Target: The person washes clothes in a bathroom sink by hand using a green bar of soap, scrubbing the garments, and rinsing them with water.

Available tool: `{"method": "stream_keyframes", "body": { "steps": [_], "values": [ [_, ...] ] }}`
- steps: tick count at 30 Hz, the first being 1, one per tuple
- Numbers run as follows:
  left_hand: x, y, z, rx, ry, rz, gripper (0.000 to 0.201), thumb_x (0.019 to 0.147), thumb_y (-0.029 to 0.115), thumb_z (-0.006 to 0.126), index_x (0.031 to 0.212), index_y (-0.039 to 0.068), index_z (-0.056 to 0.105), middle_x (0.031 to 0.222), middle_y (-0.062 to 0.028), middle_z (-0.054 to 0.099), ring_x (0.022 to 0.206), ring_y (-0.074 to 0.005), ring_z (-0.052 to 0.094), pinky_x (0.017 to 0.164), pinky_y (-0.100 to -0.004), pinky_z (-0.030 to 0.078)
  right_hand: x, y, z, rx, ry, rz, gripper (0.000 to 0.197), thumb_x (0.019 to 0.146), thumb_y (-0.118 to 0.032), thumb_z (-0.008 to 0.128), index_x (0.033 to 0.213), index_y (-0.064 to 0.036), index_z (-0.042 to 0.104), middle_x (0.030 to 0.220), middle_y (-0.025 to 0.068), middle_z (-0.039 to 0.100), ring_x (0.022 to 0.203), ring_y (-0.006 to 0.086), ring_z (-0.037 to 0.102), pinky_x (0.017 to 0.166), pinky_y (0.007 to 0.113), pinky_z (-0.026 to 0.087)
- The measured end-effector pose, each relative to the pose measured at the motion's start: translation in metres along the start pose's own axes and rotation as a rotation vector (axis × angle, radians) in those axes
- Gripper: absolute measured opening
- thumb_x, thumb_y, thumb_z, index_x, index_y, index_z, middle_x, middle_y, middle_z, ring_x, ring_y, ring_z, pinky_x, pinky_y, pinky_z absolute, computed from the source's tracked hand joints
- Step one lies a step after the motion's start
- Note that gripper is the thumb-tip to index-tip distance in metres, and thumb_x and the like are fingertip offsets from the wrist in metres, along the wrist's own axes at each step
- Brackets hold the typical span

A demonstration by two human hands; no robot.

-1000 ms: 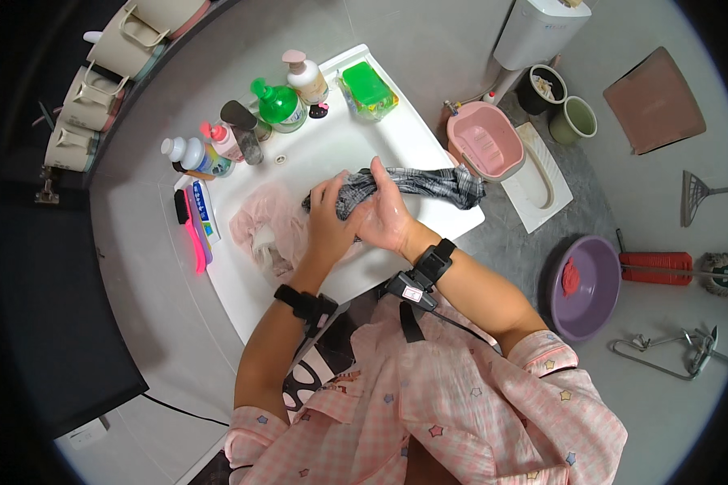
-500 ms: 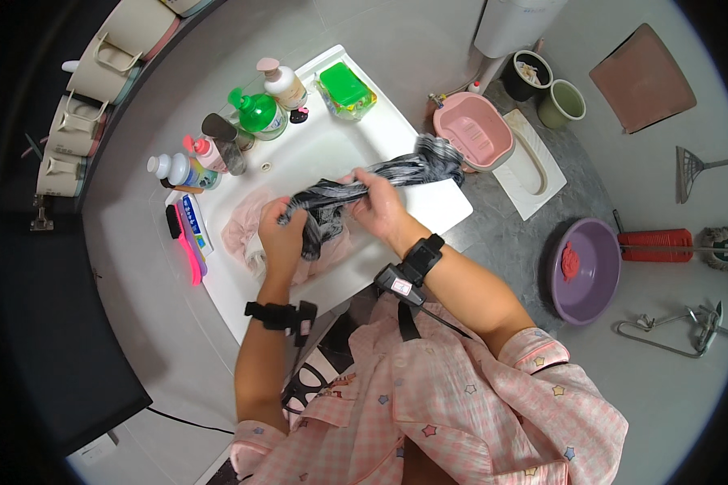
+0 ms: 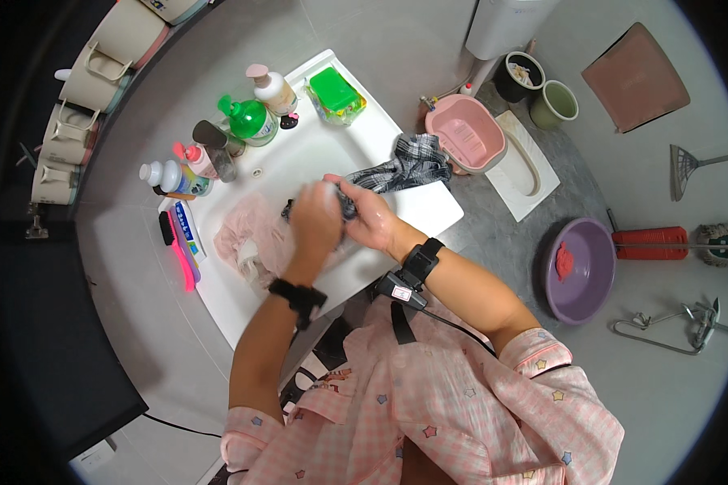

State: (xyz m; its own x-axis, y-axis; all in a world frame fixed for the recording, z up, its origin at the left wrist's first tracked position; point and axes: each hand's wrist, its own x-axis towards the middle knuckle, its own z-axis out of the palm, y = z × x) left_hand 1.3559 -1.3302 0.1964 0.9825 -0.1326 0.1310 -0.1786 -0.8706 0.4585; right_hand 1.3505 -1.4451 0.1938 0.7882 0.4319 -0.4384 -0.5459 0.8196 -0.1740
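A wet black-and-grey plaid garment (image 3: 408, 164) stretches from the sink's right rim into my hands, bunched where they meet over the white sink (image 3: 319, 149). My left hand (image 3: 315, 217), a little blurred, is closed over the bunched part, back upward. Close against it, my right hand (image 3: 370, 217) grips the same garment from the right, its fingers partly hidden behind cloth and my left hand. A dark end of the fabric shows just left of my left hand. Below and to the left, a pale pink cloth (image 3: 251, 222) with a whitish piece lies soaked in the basin.
Along the sink's back left edge stand a green pump bottle (image 3: 253, 123), a cream pump bottle (image 3: 275, 93) and other bottles. A pink brush (image 3: 182, 257) lies on the left rim, a green soap box (image 3: 334, 90) at the far corner. A purple basin (image 3: 582, 279) stands right on the floor.
My hands have come together from being apart along the garment. My left hand has moved right and up, over the cloth. The garment's far part now rests on the right rim.
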Motion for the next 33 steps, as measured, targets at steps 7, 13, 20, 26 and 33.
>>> {"method": "stream_keyframes", "body": {
  "steps": [7, 13, 20, 26, 33],
  "values": [
    [0.009, -0.007, 0.004, -0.007, 0.052, 0.068, 0.014, 0.075, 0.008, 0.048, 0.087, 0.002, 0.049, 0.081, -0.0176, 0.051, 0.079, -0.039, 0.05, 0.066, -0.0481, 0.04, 0.005, 0.009, -0.003, -0.05, -0.007, -0.014, 0.028, 0.092, -0.023, 0.041, 0.116, -0.0094, 0.05, 0.115, 0.0051, 0.051, 0.105, 0.0179, 0.048, 0.089, 0.034, 0.04],
    [0.003, 0.001, -0.001, 0.065, 0.026, 0.148, 0.026, 0.078, 0.02, 0.053, 0.098, 0.004, 0.05, 0.104, -0.0153, 0.053, 0.09, -0.0352, 0.05, 0.075, -0.0428, 0.042, -0.001, -0.002, 0.003, -0.12, -0.006, 0.069, 0.035, 0.091, -0.035, 0.043, 0.113, -0.009, 0.05, 0.114, 0.005, 0.051, 0.104, 0.0201, 0.049, 0.095, 0.034, 0.035],
    [-0.01, 0.0, 0.008, -0.108, 0.097, 0.173, 0.04, 0.08, 0.029, 0.055, 0.113, 0.008, 0.049, 0.107, -0.0109, 0.053, 0.102, -0.0328, 0.048, 0.088, -0.0436, 0.033, -0.019, -0.025, 0.023, -0.008, -0.115, 0.241, 0.058, 0.082, -0.064, 0.038, 0.103, -0.0113, 0.051, 0.097, 0.004, 0.056, 0.091, 0.0169, 0.052, 0.084, 0.033, 0.04],
    [-0.01, 0.005, 0.003, -0.131, -0.048, 0.066, 0.026, 0.078, 0.022, 0.057, 0.095, 0.004, 0.051, 0.093, -0.0132, 0.053, 0.093, -0.0349, 0.046, 0.077, -0.0452, 0.034, -0.003, -0.013, -0.004, 0.124, -0.019, 0.135, 0.047, 0.083, -0.054, 0.049, 0.092, -0.0077, 0.05, 0.075, 0.001, 0.05, 0.064, 0.016, 0.049, 0.063, 0.031, 0.042],
    [-0.02, 0.001, -0.003, -0.363, 0.092, -0.043, 0.02, 0.084, 0.018, 0.054, 0.091, 0.0, 0.049, 0.085, -0.0195, 0.049, 0.085, -0.0356, 0.046, 0.072, -0.0423, 0.036, 0.015, -0.041, -0.019, 0.25, 0.139, -0.219, 0.013, 0.09, -0.011, 0.045, 0.1, -0.0027, 0.046, 0.095, 0.0133, 0.057, 0.089, 0.0255, 0.059, 0.082, 0.036, 0.049]
  ]
}}
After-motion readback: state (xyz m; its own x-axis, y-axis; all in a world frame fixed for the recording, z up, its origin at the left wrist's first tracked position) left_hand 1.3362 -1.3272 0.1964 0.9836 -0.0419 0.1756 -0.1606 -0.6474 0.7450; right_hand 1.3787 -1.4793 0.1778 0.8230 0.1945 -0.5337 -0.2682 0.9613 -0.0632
